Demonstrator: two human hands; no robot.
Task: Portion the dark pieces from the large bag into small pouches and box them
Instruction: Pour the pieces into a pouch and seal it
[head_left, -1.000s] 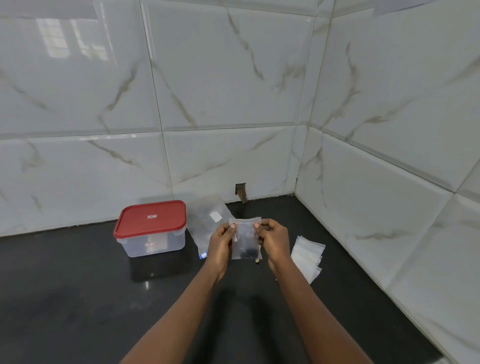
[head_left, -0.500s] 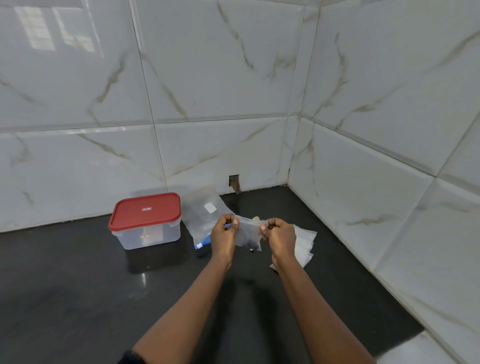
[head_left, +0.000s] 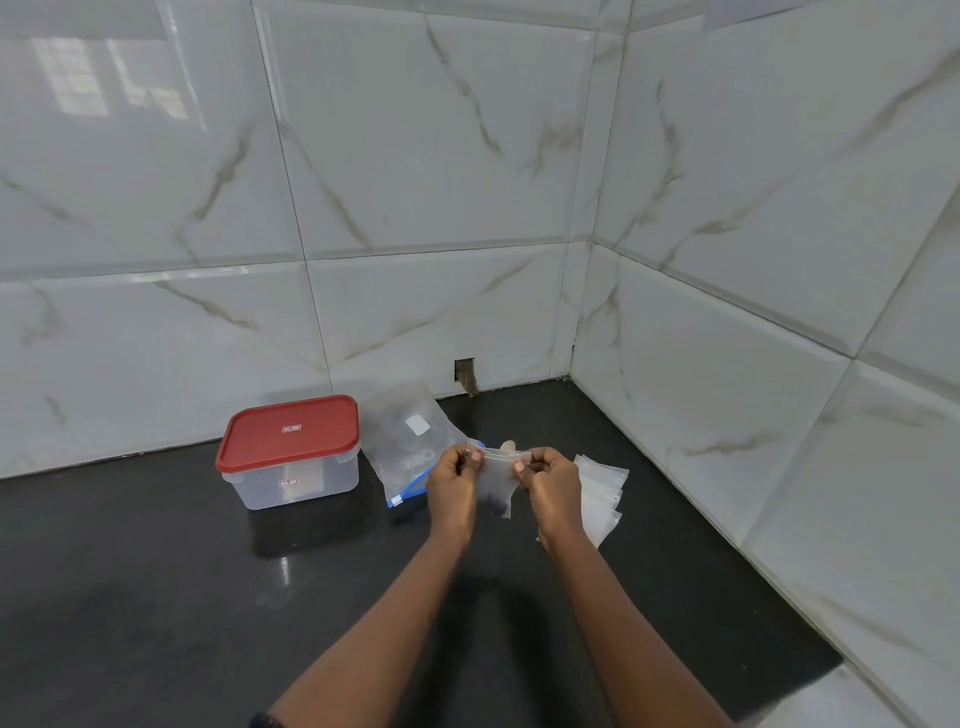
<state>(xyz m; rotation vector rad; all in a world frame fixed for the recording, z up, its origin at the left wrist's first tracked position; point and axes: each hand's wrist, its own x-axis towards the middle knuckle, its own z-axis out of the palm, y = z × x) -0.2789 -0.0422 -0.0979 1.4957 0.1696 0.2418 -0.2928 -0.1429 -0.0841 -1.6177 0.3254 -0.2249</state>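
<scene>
A small clear pouch (head_left: 496, 480) with a few dark pieces at its bottom hangs above the black counter. My left hand (head_left: 453, 480) pinches its top left corner and my right hand (head_left: 549, 480) pinches its top right corner along the seal strip. Behind my left hand lies the large clear zip bag (head_left: 402, 441) with a blue edge, flat on the counter. To its left stands a clear plastic box (head_left: 293, 475) with its red lid (head_left: 288, 431) closed.
A fanned stack of empty small pouches (head_left: 602, 493) lies right of my right hand. A small pale object (head_left: 508, 446) sits just behind the held pouch. Tiled walls meet in a corner at the back right; the black counter (head_left: 156, 597) stretches to the left and front.
The held pouch has dropped lower and closer to the counter since a second ago. Both hands now pinch along its top strip, a little further apart than before.
</scene>
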